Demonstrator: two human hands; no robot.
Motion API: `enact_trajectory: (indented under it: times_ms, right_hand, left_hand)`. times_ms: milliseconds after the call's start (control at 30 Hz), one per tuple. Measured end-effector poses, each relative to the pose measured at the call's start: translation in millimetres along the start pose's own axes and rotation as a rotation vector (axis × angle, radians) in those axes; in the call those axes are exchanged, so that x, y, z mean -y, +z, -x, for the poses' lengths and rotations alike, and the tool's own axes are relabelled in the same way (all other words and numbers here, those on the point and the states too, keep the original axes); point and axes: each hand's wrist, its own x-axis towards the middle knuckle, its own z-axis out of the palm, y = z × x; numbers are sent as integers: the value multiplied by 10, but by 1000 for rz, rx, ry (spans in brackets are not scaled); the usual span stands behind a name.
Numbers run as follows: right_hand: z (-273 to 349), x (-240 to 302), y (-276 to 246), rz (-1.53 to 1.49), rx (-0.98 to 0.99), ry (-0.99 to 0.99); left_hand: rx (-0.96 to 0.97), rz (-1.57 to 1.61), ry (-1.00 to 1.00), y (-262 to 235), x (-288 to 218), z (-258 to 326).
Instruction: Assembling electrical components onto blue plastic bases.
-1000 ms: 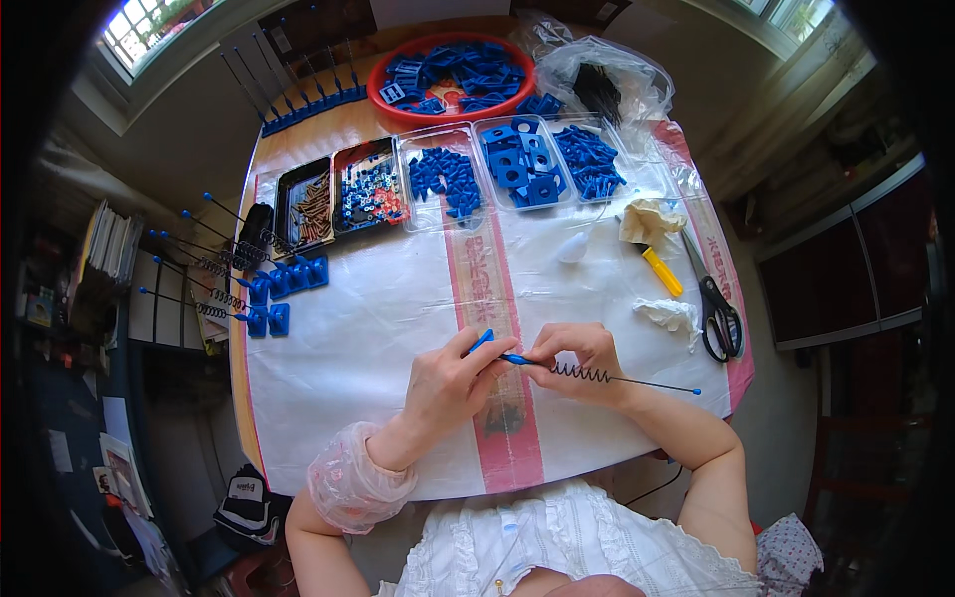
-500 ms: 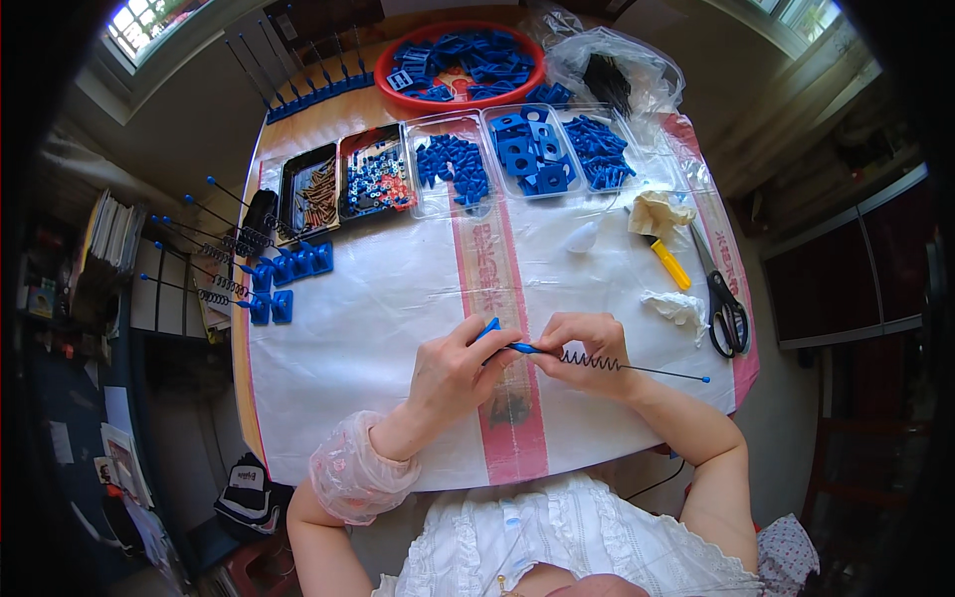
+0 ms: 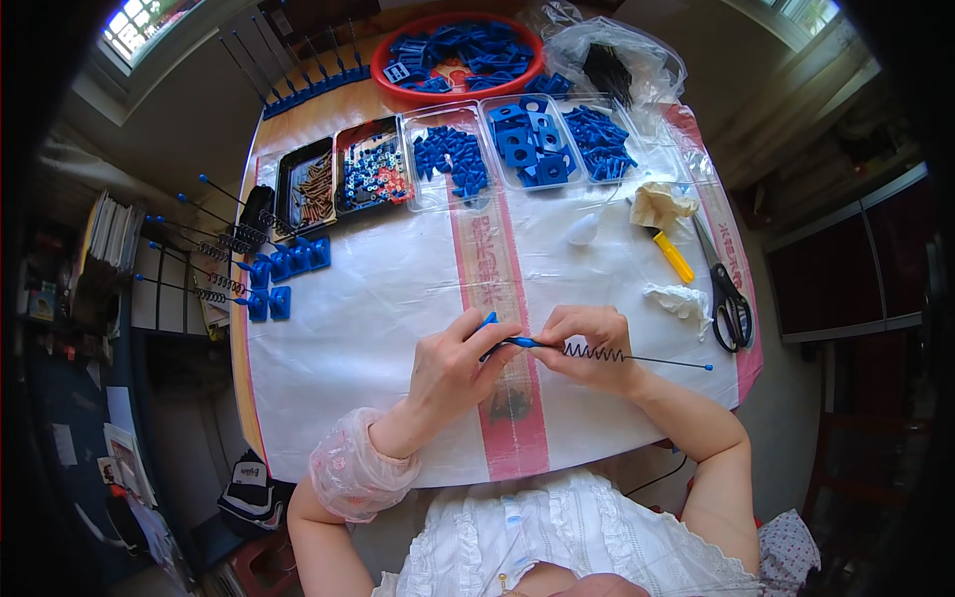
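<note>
Over the white table cover [image 3: 368, 328], both hands meet at the middle front. My left hand [image 3: 453, 363] pinches a small blue plastic piece [image 3: 489, 325] at the left end of a thin metal rod [image 3: 657, 360]. My right hand [image 3: 587, 343] grips the same rod where a dark coil spring [image 3: 595, 352] is threaded on it. The rod sticks out to the right and ends in a small blue tip [image 3: 707, 367].
Clear trays of blue parts [image 3: 527, 144], a tray of screws [image 3: 308, 184], a tray of small mixed bits [image 3: 370, 174] and a red bowl [image 3: 463, 55] line the far side. Finished rods on blue bases [image 3: 269, 274] stand at left. Scissors [image 3: 726, 294], a yellow-handled tool [image 3: 671, 254] and crumpled tissue [image 3: 676, 298] lie right.
The hands have stayed together on the rod and spring, with only slight finger shifts. The view has tilted a little.
</note>
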Motion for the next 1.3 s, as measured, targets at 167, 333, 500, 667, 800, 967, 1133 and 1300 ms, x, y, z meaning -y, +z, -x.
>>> enact_trajectory:
  times_ms: [167, 333, 500, 667, 800, 967, 1133, 1300]
  right_hand:
    - [-3, 7, -6, -5, -11, 32]
    - [3, -10, -5, 2, -15, 16]
    - [-8, 32, -3, 15, -5, -10]
    - [3, -8, -5, -10, -7, -6]
    - [13, -13, 4, -79, -10, 50]
    - [4, -2, -19, -132, 15, 167]
    - [14, -34, -42, -213, 31, 258]
    - [-1, 6, -59, -304, 31, 332]
  left_hand:
    - [2, 7, -3, 23, 21, 1]
    - [-9, 29, -43, 36, 11, 13]
    - [-66, -33, -6, 12, -41, 26]
    - [-92, 20, 80, 37, -46, -31]
    - [29, 210, 15, 75, -13, 29]
    - [114, 315, -116, 63, -22, 46]
    - [162, 447, -218, 39, -22, 42]
    - [163, 500, -228, 25, -35, 33]
